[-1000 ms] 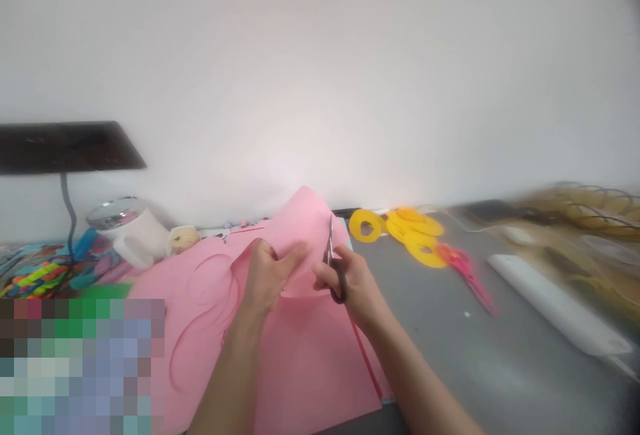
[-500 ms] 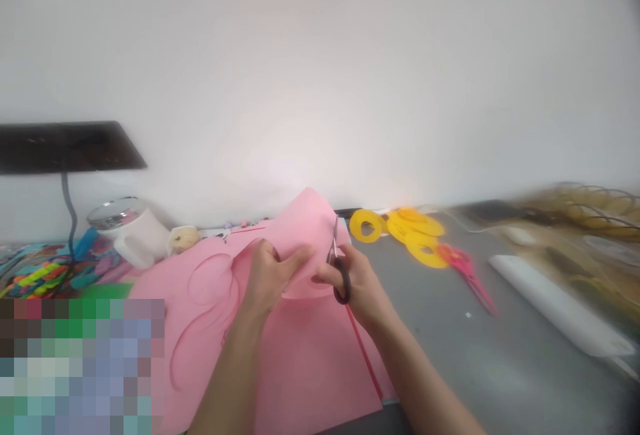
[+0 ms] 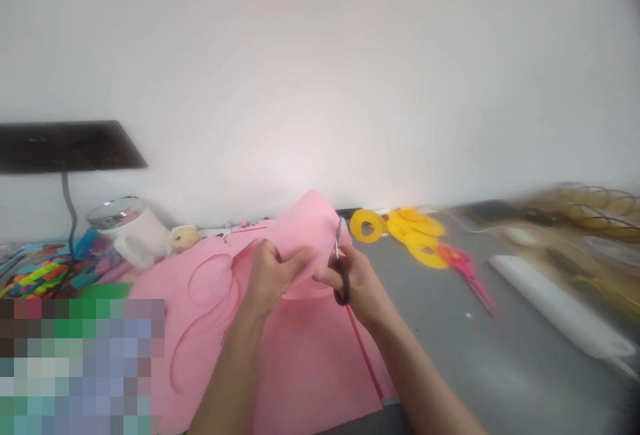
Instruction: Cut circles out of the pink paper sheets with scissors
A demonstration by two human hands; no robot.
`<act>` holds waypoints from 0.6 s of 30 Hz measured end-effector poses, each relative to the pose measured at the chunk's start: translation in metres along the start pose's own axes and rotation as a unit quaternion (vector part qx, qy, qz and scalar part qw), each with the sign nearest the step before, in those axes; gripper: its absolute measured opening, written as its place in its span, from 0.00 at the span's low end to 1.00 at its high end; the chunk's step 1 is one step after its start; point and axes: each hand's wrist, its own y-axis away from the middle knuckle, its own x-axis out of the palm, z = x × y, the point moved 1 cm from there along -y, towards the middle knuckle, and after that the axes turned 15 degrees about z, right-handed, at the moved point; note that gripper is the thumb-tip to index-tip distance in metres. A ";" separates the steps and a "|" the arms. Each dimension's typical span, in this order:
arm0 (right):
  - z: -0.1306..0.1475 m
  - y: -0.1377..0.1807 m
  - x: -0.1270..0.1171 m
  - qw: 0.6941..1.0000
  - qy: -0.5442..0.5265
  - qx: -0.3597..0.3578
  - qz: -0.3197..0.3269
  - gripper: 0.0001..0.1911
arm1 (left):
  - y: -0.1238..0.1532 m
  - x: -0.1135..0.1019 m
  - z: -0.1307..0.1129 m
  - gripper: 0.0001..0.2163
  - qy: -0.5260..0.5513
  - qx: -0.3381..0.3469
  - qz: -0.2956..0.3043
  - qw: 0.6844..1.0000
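My left hand (image 3: 274, 275) grips a raised, curled sheet of pink paper (image 3: 311, 221), thumb on top. In my right hand (image 3: 357, 281) is a pair of scissors (image 3: 342, 275) with dark handles, its blades pointing up at the sheet's right edge. Whether the blades are apart is too small to tell. Beneath both hands lies more pink paper (image 3: 310, 361), and the sheets to the left (image 3: 200, 328) show curved cut-out outlines.
Yellow paper rings (image 3: 367, 226) and pink scissors (image 3: 467, 275) lie right of my hands on the grey table (image 3: 450, 355). Farther right is a white power strip (image 3: 555, 301). At the left stand a white mug (image 3: 143, 235) and a dark screen (image 3: 65, 147).
The scissors and my right hand have shifted very slightly at the edge of the pink sheet. My left hand keeps its hold and almost nothing else differs.
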 end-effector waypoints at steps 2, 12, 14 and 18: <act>-0.001 0.000 0.000 1.000 0.007 0.002 -0.004 0.21 | 0.000 0.000 -0.001 0.14 -0.003 -0.004 0.000 1.000; -0.002 0.000 0.001 1.000 -0.004 0.009 -0.001 0.20 | 0.001 -0.001 -0.005 0.14 -0.013 -0.010 0.001 1.000; -0.002 0.000 0.001 1.000 -0.007 0.013 -0.003 0.19 | 0.001 -0.002 -0.004 0.14 -0.014 -0.010 -0.002 1.000; -0.001 0.000 0.002 1.000 -0.017 0.017 -0.014 0.19 | 0.001 -0.002 -0.003 0.14 -0.023 -0.011 -0.005 1.000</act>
